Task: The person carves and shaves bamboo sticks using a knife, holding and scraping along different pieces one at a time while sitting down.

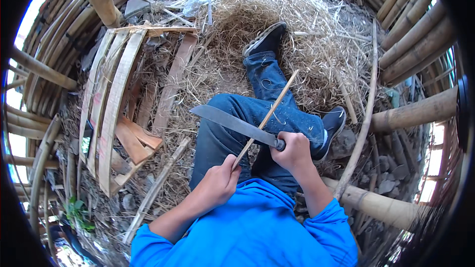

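A thin bamboo strip (pixel 278 102) slants up and to the right across my thighs, its lower end closed in my left hand (pixel 217 180). My right hand (pixel 292 151) grips the dark handle of a large knife (pixel 232 122) with a broad grey blade. The blade points to the left over my jeans and crosses the strip a little above my left hand. At the crossing the two look to be touching, though I cannot tell how firmly. Small pale flecks and a curled shaving lie on my jeans.
A wooden slatted crate (pixel 120 101) stands at the left among loose boards. Pale shavings (pixel 316 49) heap around my shoes. A long curved pole (pixel 366 113) lies to the right, near thick bamboo beams (pixel 378 205). Stones (pixel 388 185) are scattered there. Bamboo walls stand on both sides.
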Demonstrator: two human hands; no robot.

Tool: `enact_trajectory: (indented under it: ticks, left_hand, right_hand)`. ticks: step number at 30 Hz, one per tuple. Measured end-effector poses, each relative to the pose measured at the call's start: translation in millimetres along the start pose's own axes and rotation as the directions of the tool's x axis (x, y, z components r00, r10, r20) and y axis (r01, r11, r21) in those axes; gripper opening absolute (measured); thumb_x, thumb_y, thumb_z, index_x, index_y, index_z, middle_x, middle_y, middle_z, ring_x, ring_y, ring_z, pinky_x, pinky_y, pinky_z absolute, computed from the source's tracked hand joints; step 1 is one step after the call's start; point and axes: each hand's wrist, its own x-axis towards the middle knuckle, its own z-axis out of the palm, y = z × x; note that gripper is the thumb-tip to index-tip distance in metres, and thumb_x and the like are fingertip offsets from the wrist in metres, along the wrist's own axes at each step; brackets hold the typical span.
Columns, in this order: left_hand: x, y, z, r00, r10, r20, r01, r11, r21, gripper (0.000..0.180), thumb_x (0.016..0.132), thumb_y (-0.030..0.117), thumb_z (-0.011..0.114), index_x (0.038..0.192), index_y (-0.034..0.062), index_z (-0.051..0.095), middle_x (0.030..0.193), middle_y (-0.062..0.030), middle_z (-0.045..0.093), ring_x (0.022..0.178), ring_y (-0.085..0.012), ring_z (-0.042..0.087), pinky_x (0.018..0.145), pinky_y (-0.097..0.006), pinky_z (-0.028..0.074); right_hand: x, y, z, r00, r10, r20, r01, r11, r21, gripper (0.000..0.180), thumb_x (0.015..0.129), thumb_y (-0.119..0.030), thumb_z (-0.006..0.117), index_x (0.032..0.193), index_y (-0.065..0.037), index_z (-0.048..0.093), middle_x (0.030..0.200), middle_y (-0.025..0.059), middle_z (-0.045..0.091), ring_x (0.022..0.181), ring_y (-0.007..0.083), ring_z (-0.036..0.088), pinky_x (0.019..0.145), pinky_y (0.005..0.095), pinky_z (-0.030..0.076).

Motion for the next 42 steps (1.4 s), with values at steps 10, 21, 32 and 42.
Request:
enact_trajectory:
  ticks: [10,21,32,42]
  left_hand:
    - [-18.2,-17.5,11.4,0.996,0.064,0.06,-0.065,0.998,0.026,0.015,0.096,0.013,0.046,0.096,-0.0007,0.04,0.064,-0.0289,0.055,0.066,-0.049,0.056,0.056,-0.055,0.041]
    - [-3.6,-19.5,-17.0,0.995,0.026,0.093,-0.006,0.978,-0.208,0.018,0.098,0.018,0.044,0.092,0.0013,0.046,0.067,-0.0094,0.048,0.066,-0.0139,0.046,0.059,-0.036,0.04]
    - [2.9,-8.0,-8.0,0.988,0.139,0.066,-0.125,0.975,-0.186,0.017,0.098,0.018,0.044,0.089,0.0042,0.043,0.064,-0.0053,0.044,0.057,-0.0189,0.045,0.052,-0.035,0.036]
    - [-6.9,2.9,5.2,0.986,0.143,-0.09,-0.129,0.98,0.151,0.012,0.094,0.011,0.048,0.091,0.0016,0.041,0.062,-0.0264,0.053,0.065,-0.048,0.056,0.055,-0.055,0.04]
  right_hand:
    - [44.6,100.2,-33.0,0.904,0.381,-0.194,-0.412,0.899,-0.15,0.024,0.074,-0.024,0.064,0.074,-0.001,0.068,0.073,0.0244,0.065,0.077,0.0412,0.065,0.071,0.0474,0.052]
    - [-10.6,49.5,-20.7,0.936,0.196,-0.291,-0.132,0.965,0.226,0.028,0.084,-0.013,0.065,0.063,0.002,0.056,0.054,0.0052,0.051,0.053,0.0094,0.046,0.052,0.0311,0.037]
    - [-11.0,-28.2,-36.0,0.989,-0.146,-0.015,0.146,0.989,0.001,0.014,0.072,-0.019,0.068,0.071,-0.006,0.063,0.063,0.0175,0.062,0.063,0.037,0.063,0.057,0.0442,0.05]
    - [9.0,16.5,-31.3,0.995,-0.053,-0.083,0.027,0.959,-0.281,0.018,0.069,-0.023,0.064,0.07,-0.006,0.067,0.068,0.0191,0.064,0.068,0.0379,0.065,0.067,0.0452,0.053]
